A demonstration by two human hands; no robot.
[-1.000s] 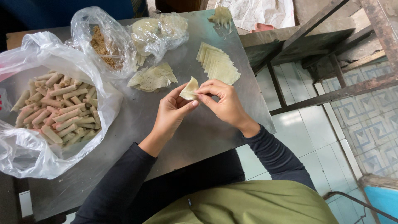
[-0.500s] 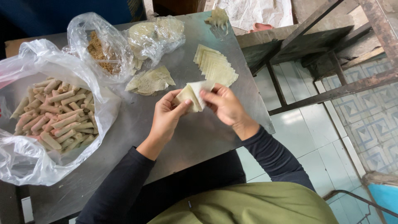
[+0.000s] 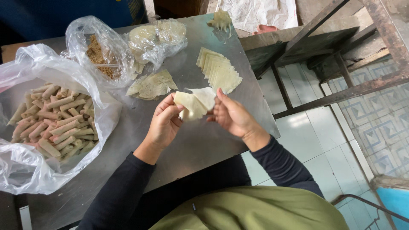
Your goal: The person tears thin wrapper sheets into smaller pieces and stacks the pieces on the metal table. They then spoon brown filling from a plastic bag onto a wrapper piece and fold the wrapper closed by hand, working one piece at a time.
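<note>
A wrapper (image 3: 197,103) is being pinched by both hands, left (image 3: 164,123) and right (image 3: 233,117), just below the wrapper stack (image 3: 219,70), beside a bag of finished rolls (image 3: 55,123).

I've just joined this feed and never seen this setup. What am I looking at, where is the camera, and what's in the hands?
The camera sits on a person's head, looking down at two bare hands above a grey metal table. The left hand and right hand together hold thin pale dough wrappers. On the table lie a fanned stack of pale wrappers, a clear plastic bag of rolled tan spring rolls and a smaller clear bag of brown filling.
</note>
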